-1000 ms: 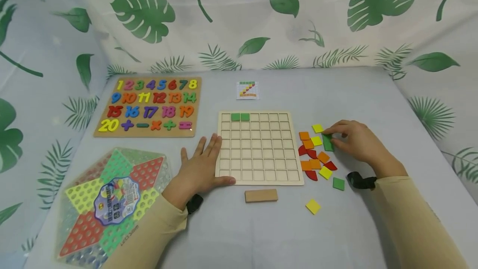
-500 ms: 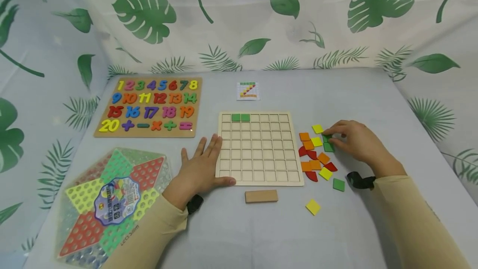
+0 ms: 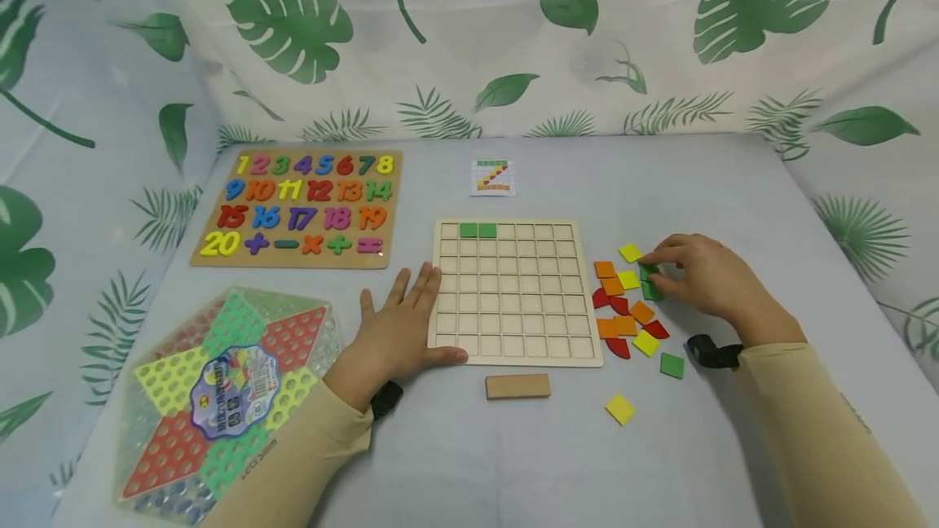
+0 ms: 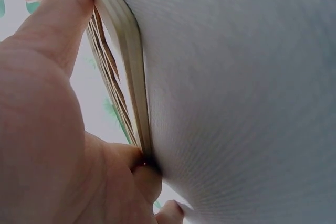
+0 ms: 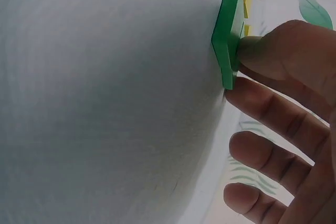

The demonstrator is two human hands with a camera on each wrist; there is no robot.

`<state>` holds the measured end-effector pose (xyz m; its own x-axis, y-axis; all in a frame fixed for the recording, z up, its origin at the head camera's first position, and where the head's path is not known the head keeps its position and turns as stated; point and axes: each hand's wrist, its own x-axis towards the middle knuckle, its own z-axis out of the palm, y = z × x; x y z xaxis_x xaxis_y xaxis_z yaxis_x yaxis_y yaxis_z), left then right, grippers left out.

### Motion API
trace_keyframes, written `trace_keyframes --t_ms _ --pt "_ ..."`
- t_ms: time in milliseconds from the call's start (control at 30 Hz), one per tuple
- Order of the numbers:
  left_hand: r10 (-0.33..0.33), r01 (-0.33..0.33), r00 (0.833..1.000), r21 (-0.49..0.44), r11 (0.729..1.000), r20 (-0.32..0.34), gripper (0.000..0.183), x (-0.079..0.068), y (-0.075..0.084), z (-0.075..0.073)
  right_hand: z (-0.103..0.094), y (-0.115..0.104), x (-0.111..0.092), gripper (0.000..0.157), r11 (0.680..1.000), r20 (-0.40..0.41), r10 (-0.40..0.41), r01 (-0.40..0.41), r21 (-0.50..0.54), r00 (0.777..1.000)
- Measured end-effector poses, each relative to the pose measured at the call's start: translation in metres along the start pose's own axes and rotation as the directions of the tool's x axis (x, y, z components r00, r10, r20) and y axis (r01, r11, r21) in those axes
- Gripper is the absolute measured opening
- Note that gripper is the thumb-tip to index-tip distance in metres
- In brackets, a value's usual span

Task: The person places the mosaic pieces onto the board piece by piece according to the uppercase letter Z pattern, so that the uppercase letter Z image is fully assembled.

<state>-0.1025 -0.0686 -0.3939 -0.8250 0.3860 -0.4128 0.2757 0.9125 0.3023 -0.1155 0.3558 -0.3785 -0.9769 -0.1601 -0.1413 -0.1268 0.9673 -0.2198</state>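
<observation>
My left hand (image 3: 396,341) lies with straight, spread fingers against the left edge of a wooden grid board (image 3: 513,361), its thumb on the near left corner. Two green square tiles (image 3: 478,231) sit side by side in the board's far row. Right of the board, my right hand (image 3: 704,279) pinches a green square tile (image 3: 649,270) between thumb and index finger. Another green tile (image 3: 650,292) lies right beside it. In the right wrist view the thumb rests on the green tile (image 5: 231,24), the index fingertip is at its end, and the other fingers are held apart.
Orange tiles (image 3: 625,325), yellow tiles (image 3: 645,343) and red quarter-round pieces (image 3: 618,348) lie loose right of the board. A pattern card (image 3: 494,178) is behind it, a wooden block (image 3: 517,386) before it. At left are a number board (image 3: 289,257) and a star-patterned game board (image 3: 235,389).
Under my right fingertips, the green that looked like one long piece now shows as two separate tiles. The left hand stays at the board, and the head view has shifted slightly.
</observation>
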Motion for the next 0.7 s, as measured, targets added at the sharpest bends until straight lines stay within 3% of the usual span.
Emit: trace_keyframes --t_ms 700 --pt "-0.018 0.018 1.0 0.025 1.0 0.003 0.127 0.0009 0.0001 0.0006 -0.0001 -0.0055 0.0032 0.037 1.0 0.034 -0.019 0.018 0.005 0.999"
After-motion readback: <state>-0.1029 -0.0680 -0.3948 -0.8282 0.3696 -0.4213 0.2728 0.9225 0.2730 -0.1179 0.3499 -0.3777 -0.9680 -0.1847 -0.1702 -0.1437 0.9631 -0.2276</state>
